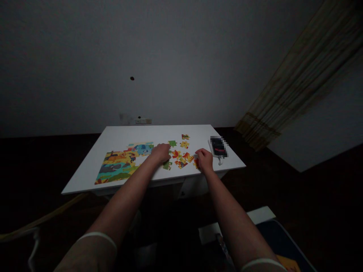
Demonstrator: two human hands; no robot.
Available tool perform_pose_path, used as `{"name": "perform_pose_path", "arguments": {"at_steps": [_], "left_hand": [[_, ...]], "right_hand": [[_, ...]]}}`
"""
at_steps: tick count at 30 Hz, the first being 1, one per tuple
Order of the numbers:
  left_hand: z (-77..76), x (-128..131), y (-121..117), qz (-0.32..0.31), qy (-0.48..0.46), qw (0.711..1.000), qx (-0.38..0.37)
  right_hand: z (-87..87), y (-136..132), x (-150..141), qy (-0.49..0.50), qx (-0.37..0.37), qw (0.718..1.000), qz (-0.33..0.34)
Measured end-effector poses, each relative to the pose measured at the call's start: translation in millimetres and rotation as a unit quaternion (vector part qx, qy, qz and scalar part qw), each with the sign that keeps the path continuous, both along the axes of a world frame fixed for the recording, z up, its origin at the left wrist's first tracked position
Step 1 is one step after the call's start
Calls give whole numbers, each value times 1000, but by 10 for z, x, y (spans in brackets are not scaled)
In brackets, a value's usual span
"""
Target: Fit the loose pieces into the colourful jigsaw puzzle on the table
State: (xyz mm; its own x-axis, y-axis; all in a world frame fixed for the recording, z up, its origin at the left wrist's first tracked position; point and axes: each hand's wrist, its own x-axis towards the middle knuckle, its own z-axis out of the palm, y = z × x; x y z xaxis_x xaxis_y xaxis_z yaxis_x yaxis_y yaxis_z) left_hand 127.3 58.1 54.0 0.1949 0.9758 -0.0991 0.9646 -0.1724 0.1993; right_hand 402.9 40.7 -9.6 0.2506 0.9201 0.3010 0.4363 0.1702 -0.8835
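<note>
Just left of the curled right hand [205, 160] lies an orange-striped jigsaw piece [188, 157]; the left hand [161, 152] curls farther off, both grips unclear.

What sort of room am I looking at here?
Probably a room in a home, dimly lit: a long curtain hangs at the right, a wall socket sits behind the white table.

On the white counter [159, 132], a part-joined puzzle [116, 166] is laid at centre left, loose pieces [181, 163] are scattered mid-frame, and a pixelated object [218, 146] is set farther right.
</note>
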Motion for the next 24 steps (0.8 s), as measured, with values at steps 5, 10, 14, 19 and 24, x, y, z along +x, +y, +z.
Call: {"name": "perform_pose_path", "arguments": {"at_steps": [5, 10, 14, 19, 24], "left_hand": [[-32, -38, 21, -29, -29, 999, 1], [-19, -53, -85, -9, -18, 999, 30], [-15, -52, -163, -4, -6, 1000, 21], [-45, -38, -146, -4, -17, 1000, 18], [-75, -13, -138, -5, -27, 999, 21]], "right_hand": [[-12, 15, -4, -3, -5, 1000, 1], [-15, 9, -1, -9, 3, 1000, -1], [-60, 8, 8, -9, 4, 1000, -1], [-77, -2, 3, -9, 4, 1000, -9], [-71, 1, 12, -25, 0, 1000, -8]]}}
